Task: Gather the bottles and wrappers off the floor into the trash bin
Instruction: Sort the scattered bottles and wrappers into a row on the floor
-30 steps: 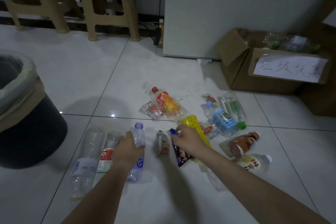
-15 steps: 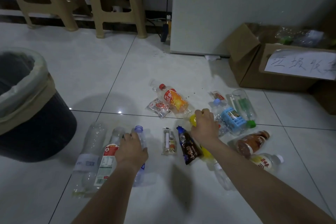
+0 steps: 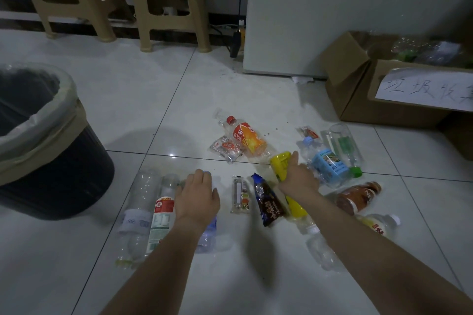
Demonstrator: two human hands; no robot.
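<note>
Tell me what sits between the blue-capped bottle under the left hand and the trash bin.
Two clear bottles lie side by side on the floor just left of the left hand and its blue-capped bottle. Beyond them, bare tile runs to the trash bin; lifting over clears them.

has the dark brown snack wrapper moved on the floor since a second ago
No. The dark brown snack wrapper lies in the same spot beside the small clear wrapper; only the camera shifted.

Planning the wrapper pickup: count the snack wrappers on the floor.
4: a clear red-printed wrapper beside the orange-labelled bottle, a small red wrapper near the cardboard box, a white strip wrapper and a dark brown wrapper between left hand and right hand, which may hide more.
</note>
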